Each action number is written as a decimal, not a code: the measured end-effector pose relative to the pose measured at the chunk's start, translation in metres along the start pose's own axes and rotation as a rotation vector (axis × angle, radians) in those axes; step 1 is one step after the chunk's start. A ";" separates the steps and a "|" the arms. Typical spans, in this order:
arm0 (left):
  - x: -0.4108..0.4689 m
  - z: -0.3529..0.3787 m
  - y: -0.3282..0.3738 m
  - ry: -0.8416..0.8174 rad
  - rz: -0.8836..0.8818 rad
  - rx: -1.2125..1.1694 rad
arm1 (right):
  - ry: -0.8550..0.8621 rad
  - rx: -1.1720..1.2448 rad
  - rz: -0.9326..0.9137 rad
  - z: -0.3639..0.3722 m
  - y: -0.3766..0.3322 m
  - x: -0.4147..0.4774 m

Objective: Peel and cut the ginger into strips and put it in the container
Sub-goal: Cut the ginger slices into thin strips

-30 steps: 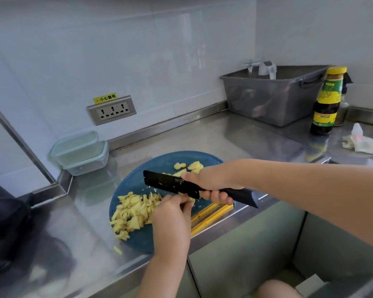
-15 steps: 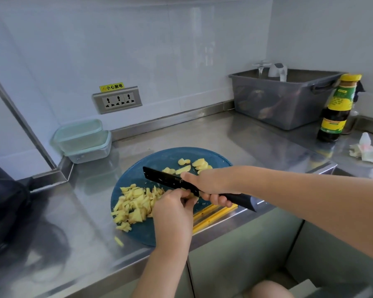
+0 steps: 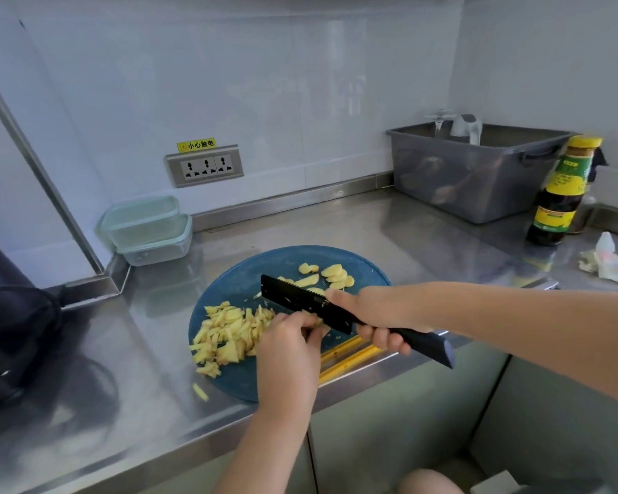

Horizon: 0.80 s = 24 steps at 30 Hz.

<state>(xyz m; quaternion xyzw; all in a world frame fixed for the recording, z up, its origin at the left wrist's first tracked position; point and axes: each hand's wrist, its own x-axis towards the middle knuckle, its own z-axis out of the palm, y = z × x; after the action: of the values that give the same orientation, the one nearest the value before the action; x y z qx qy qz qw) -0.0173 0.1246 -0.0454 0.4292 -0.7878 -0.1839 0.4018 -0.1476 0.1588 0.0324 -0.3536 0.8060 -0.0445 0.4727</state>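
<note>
A round blue cutting board (image 3: 241,285) lies at the counter's front edge. A heap of cut ginger strips (image 3: 229,331) covers its left side; a few ginger slices (image 3: 332,272) lie at its far side. My right hand (image 3: 379,315) grips the handle of a black knife (image 3: 300,301), the blade angled over the board's middle. My left hand (image 3: 289,336) has its fingers curled on a small ginger piece just under the blade; that piece is mostly hidden. One strip (image 3: 200,392) lies off the board on the counter. A clear lidded container (image 3: 147,228) stands at the back left.
The steel counter (image 3: 336,229) has a grey bin (image 3: 478,172) at the back right, a dark sauce bottle (image 3: 559,190) beside it and a crumpled tissue (image 3: 609,262) at far right. A wall socket (image 3: 205,166) sits above the container. A dark bag (image 3: 11,333) occupies the left.
The view has shifted slightly. The knife blade has dropped a little closer to my left hand's fingers. Both hands stay over the board.
</note>
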 end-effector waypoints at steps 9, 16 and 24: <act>0.006 0.004 -0.005 0.011 -0.055 -0.098 | 0.096 -0.116 0.096 0.009 -0.011 0.006; 0.003 0.001 -0.001 -0.005 -0.051 -0.079 | 0.189 -0.282 0.071 0.019 -0.017 -0.003; 0.001 -0.002 0.001 0.028 -0.035 -0.080 | 0.250 -0.210 -0.077 0.028 -0.034 0.009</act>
<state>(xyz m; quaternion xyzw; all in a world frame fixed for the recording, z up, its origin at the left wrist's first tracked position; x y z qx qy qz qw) -0.0167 0.1244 -0.0432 0.4291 -0.7664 -0.2161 0.4264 -0.1103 0.1345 0.0243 -0.4232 0.8446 -0.0218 0.3272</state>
